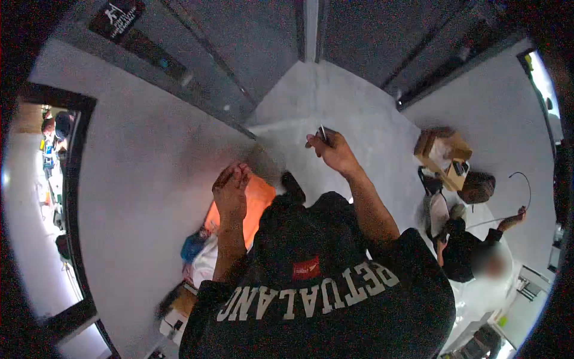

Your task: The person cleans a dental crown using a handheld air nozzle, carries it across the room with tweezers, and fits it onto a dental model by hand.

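Note:
My left hand is raised near the wall, left of my body. Its fingers are curled together, and whatever they may hold is too small and grainy to make out. Beneath it lies a bright orange sheet or bag, partly covered by my forearm. My right hand is held out ahead over the pale floor. Its fingers are closed around a small flat dark object with a bright edge; the kind cannot be told. The two hands are apart.
Grey double doors stand ahead. To the right, an open cardboard box sits near a seated person holding a thin cable. White and blue bundles lie by the left wall. A doorway opens at far left.

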Tool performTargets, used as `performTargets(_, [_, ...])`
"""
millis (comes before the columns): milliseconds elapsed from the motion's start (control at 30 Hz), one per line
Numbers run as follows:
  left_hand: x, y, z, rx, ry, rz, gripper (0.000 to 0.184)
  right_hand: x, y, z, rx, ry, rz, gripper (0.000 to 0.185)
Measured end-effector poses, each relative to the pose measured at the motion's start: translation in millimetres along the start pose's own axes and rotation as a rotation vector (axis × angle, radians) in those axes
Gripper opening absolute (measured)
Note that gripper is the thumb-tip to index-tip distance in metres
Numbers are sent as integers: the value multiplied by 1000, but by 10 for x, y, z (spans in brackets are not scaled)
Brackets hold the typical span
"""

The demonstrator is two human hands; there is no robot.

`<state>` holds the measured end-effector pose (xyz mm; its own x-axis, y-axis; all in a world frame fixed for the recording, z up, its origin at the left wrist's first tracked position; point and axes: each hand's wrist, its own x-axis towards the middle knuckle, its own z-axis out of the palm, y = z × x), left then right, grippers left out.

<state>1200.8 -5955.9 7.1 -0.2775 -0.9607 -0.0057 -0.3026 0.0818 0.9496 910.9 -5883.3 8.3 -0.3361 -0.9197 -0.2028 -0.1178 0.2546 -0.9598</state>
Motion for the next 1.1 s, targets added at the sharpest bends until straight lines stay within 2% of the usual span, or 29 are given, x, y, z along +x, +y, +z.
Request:
performTargets(67, [286,106,4,-475,47,-234,27,223,-217,78,39,-50,45,39])
performTargets(133, [595,144,-76,-85,-35,-119,28,422,-377,127,131,-58,107,40])
performTargets(233, [893,-15,-164,173,-55,103,31,632,-534,158,244,-57,134,40])
performTargets(300, [1073,19,-99,26,-26,79,33,804,-554,113,310,-62,145,37])
performTargets(333, [1123,33,-45,-152,-7,-33,34,898,-523,89,344,-73,163,34])
performTargets(400, [1197,61,3,-234,14,-115,36,1060,-501,68,372,-97,171,29])
performTargets(433, [1233,60,43,-140,13,-80,36,1137,-503,27,365,-105,159,26])
performTargets(500, [1277,129,154,-191,6,-130,36,1206,-587,-73,343,-124,155,23])
performTargets(533, [1298,168,216,-333,3,-211,35,1232,-654,-137,330,-137,159,23])
performTargets(567, [1329,219,281,-475,2,-288,35,1269,-717,-196,317,-151,159,23])
performTargets(633, [1429,313,407,-283,-57,-174,35,1375,-666,-315,322,-193,147,26])
performTargets(700, [1541,431,576,-505,-64,-256,34,1436,-711,-409,307,-210,134,28])
performTargets(767, [1614,590,741,-470,-127,-185,36,1449,-775,-489,272,-205,112,30])
performTargets(833, [1675,707,921,-567,-186,-224,40,1468,-706,-561,185,-228,-61,33])
performTargets(900, [1729,776,1083,-792,-239,-379,45,1483,-707,-614,177,-261,-99,36])
performTargets(967, [1754,859,1223,-812,-319,-417,50,1470,-728,-653,249,-299,3,40])
performTargets(1100, [1840,1048,1440,-813,-420,-435,57,1597,-674,-707,102,-366,-22,41])
